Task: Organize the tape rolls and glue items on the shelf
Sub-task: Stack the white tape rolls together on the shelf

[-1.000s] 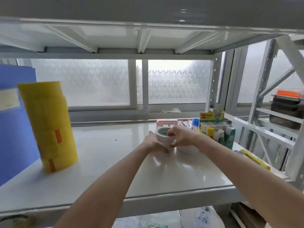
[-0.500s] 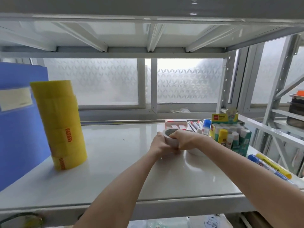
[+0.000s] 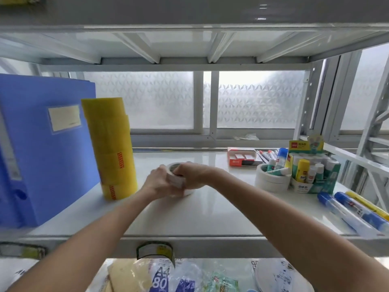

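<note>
Both hands close on one white tape roll at the middle of the shelf: the left hand has its grip curled round the roll's left side, and the right hand has its grip over the top and right side. The roll is tilted, its hollow core facing up and away.

At far left stands a smooth blue plastic file box with a pale paper label. Just right of it rises a tall cylinder of stacked glossy yellow tape rolls.

Right of the hands sit stacked white tape rolls with glue tubes standing in the core, then a green cardboard box of glue sticks. At near right, long blue and yellow glue tubes lie on the glossy white shelf.
</note>
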